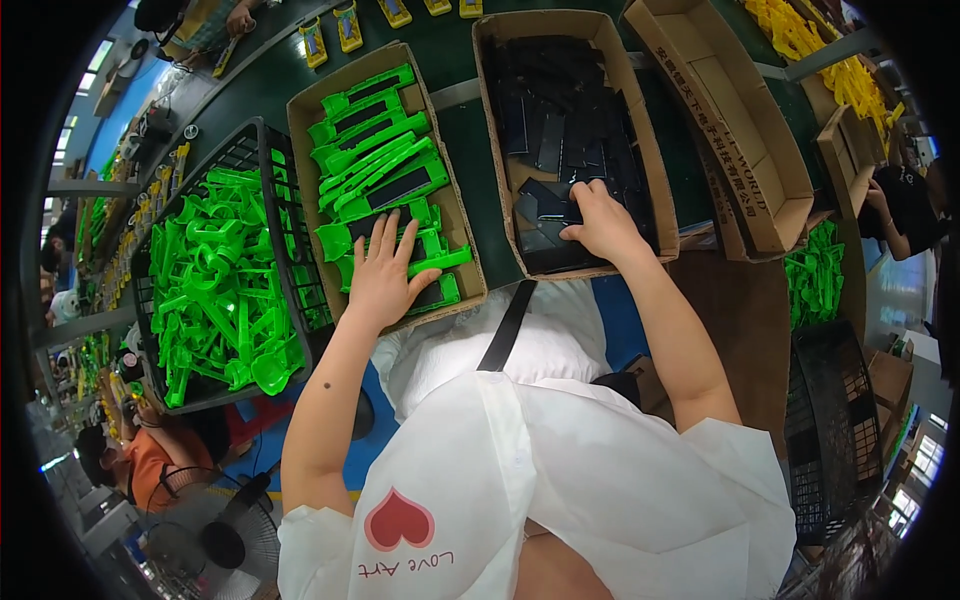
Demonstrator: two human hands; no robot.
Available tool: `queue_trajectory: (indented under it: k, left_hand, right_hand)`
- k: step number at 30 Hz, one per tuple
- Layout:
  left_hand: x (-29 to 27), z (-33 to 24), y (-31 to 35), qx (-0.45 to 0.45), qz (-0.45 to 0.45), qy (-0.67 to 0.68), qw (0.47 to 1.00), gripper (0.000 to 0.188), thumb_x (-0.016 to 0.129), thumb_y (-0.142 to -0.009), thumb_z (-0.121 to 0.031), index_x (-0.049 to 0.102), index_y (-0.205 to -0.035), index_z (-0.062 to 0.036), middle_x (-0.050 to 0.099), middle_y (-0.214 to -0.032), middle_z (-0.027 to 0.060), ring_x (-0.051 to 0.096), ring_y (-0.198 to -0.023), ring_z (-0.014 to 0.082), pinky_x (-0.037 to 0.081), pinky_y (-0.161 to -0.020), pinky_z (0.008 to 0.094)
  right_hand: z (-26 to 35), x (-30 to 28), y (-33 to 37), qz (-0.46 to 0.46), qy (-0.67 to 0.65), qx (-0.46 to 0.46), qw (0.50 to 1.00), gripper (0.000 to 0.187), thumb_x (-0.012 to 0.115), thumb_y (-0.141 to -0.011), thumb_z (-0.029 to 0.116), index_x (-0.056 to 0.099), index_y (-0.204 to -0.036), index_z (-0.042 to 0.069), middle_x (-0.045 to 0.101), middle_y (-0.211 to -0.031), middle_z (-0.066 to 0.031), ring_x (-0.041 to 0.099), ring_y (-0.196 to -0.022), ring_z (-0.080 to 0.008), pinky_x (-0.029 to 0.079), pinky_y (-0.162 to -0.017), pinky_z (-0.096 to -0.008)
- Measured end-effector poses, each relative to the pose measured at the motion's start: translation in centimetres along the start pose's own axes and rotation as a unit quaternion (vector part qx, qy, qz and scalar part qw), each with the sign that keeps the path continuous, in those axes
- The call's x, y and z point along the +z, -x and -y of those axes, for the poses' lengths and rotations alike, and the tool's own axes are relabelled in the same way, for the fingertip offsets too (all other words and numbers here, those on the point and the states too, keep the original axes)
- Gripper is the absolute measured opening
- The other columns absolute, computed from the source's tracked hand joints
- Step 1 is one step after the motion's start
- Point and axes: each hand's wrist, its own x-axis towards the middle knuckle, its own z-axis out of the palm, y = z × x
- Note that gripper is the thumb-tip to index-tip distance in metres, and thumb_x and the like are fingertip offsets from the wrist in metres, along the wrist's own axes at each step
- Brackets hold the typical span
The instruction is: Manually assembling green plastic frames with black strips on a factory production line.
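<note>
In a cardboard box [465, 262], green plastic parts [378, 158] lie in a row, several with a flat black panel set in them. My left hand [383, 272] rests on the parts at the near end, its fingers spread flat over a black panel. A second cardboard box [655, 190] to the right contains many loose black rectangular panels [548, 142]. Over their near right side reaches my right hand [606, 225], thumb and fingers bent but apart. Its fingertips touch the panels, and no lifted piece shows between them.
Left of the boxes stands a black plastic crate [285, 180] heaped with loose green parts [225, 270]. An upright-walled cardboard box [725, 130] is at the right, yellow parts [800, 50] beyond it. Small yellow pieces [348, 28] line the green belt. Other people work at far left and right.
</note>
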Motion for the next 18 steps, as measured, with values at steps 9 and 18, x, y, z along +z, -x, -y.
queue_trajectory:
  k: [9,18]
  left_hand:
    - [-2.5,-0.3,-5.4,-0.021,-0.244,0.106,0.964,0.047,0.056,-0.079,-0.026,0.043,-0.115,0.0013,0.044,-0.118,0.0179,0.038,-0.11,0.0345,0.029,-0.093,0.0409]
    - [0.7,2.3,-3.9,-0.04,-0.124,0.086,0.988,0.052,0.051,-0.082,-0.029,0.035,-0.125,-0.0052,0.033,-0.13,0.0157,0.03,-0.117,0.0358,0.024,-0.097,0.0426]
  right_hand:
    - [-1.5,-0.3,0.4,-0.025,-0.088,0.025,0.996,0.053,0.076,-0.058,0.019,0.046,-0.101,0.006,0.046,-0.106,-0.0134,0.051,-0.097,-0.0314,0.044,-0.079,-0.0371]
    - [-1.2,2.1,-0.1,-0.069,-0.153,-0.021,0.986,0.051,0.077,-0.054,0.019,0.047,-0.093,0.007,0.046,-0.099,-0.0132,0.05,-0.095,-0.0314,0.043,-0.077,-0.0377]
